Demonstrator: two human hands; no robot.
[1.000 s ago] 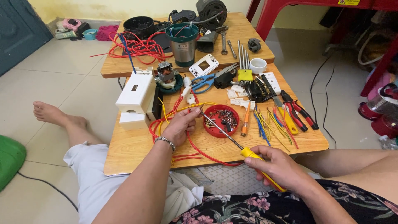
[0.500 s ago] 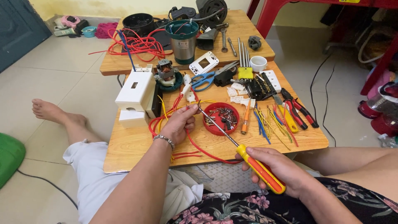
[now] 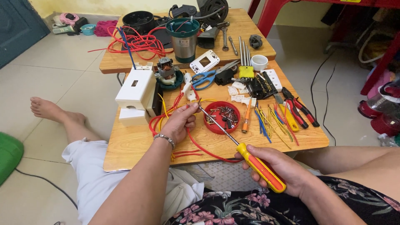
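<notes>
Head view: the right hand (image 3: 287, 168) is gripping a yellow-and-orange screwdriver (image 3: 250, 156), its shaft slanting up and left across the red dish (image 3: 210, 123) toward the left hand (image 3: 180, 123), which is pinching red wires (image 3: 183, 102) on the tabletop (image 3: 133, 143), nearer the tip.

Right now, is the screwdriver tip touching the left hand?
Cannot tell. In the head view the screwdriver shaft ends right at the left hand fingertips near a small white part; contact or a gap isn't plain.
</notes>
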